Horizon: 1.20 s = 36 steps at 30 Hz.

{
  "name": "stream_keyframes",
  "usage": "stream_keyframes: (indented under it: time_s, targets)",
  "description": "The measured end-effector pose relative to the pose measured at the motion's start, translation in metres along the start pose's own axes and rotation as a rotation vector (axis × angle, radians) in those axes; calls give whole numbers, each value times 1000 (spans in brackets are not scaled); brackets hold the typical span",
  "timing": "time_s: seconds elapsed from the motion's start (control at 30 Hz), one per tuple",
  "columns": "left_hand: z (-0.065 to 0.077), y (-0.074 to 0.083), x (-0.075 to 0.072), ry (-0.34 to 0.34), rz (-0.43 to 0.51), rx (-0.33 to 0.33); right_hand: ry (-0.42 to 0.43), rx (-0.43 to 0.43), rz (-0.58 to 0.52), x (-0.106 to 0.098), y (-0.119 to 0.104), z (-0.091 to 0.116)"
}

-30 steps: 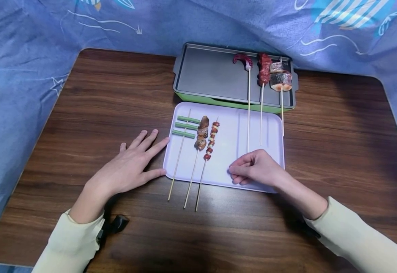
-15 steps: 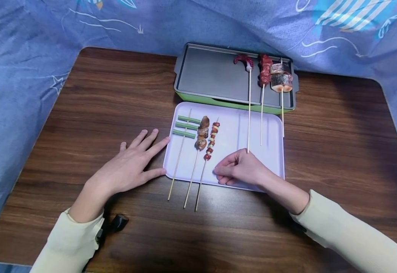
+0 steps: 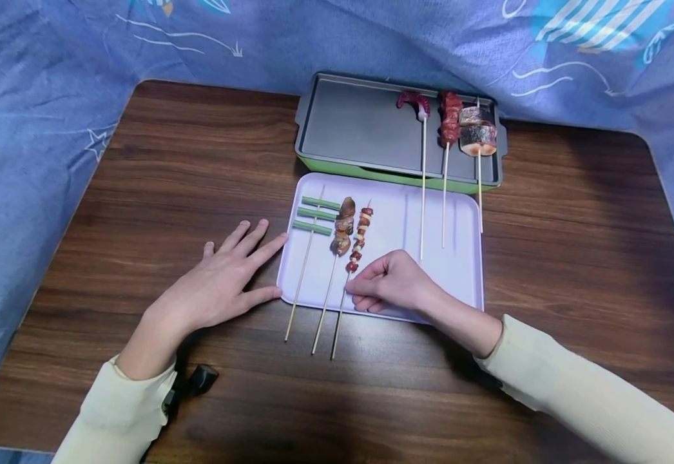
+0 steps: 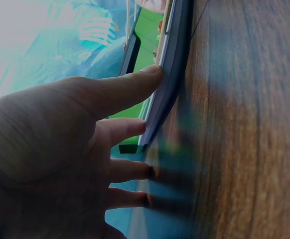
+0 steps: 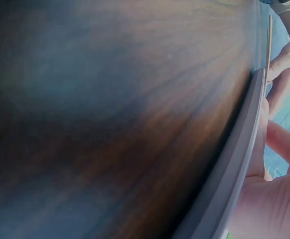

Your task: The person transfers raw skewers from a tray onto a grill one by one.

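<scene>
My right hand [image 3: 392, 283] is over the front of the lilac tray [image 3: 418, 303], fingers bent. Its thumb and fingertips reach the stick of the skewer of small red and yellow pieces [image 3: 359, 241]; whether they pinch it is hidden. To the left on the tray lie a brown meat skewer [image 3: 343, 225] and a skewer of green stalks [image 3: 316, 216], sticks overhanging the front edge. My left hand [image 3: 215, 283] is spread on the table, its thumb and index finger at the tray's left rim. In the left wrist view its thumb [image 4: 130, 89] meets the tray edge.
Behind the tray stands a green-sided grill with a dark plate [image 3: 360, 122]. On its right lie a tentacle skewer [image 3: 415, 106], a red meat skewer [image 3: 450, 119] and a fish skewer [image 3: 478, 132], sticks projecting forward over its front edge. A blue patterned cloth [image 3: 256, 38] hangs behind the table.
My right hand has moved left across the tray, from below the tentacle skewer's stick to the red and yellow skewer's stick. The left hand and the skewers have stayed in place.
</scene>
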<state>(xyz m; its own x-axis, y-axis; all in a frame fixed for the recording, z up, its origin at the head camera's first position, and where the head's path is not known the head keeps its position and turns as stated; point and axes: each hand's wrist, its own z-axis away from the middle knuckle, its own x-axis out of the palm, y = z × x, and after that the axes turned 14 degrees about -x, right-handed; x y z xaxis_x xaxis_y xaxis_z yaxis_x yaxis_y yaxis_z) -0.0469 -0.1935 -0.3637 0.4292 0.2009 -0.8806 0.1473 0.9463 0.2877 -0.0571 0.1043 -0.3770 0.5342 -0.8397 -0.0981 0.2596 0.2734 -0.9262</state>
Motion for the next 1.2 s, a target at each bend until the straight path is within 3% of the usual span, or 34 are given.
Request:
stream_keyframes:
  time_s: [0.63, 1.2]
  targets:
    - [0, 0, 1, 8, 3, -1, 26, 5, -20, 8, -1, -5]
    - [0, 0, 0, -1, 2, 4, 67, 18, -33, -5, -1, 12]
